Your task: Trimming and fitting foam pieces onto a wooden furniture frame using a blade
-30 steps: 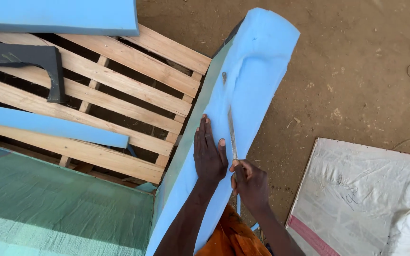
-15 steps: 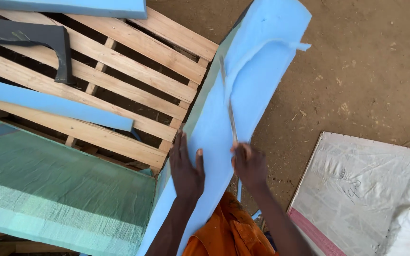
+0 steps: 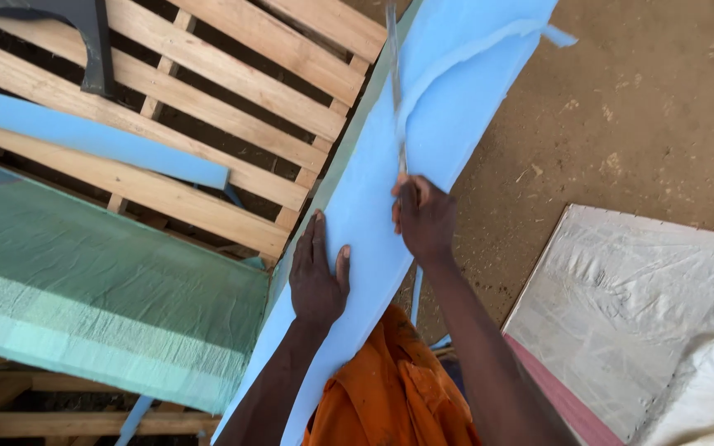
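At far left a green woven sheet (image 3: 84, 306) lies over a slatted wooden frame (image 3: 233, 74), with a narrow blue foam strip (image 3: 92, 136) across the slats. The left hand (image 3: 317, 277) presses flat, fingers spread, on a long light-blue foam slab (image 3: 456, 107) leaning from the frame toward the person. The right hand (image 3: 425, 219) is clenched around a thin blade (image 3: 395, 91) sunk in the slab, and a white plastic sack (image 3: 646, 322) with a pink edge lies on the dirt floor at right.

White woven sack (image 3: 646, 314), flat, lower right
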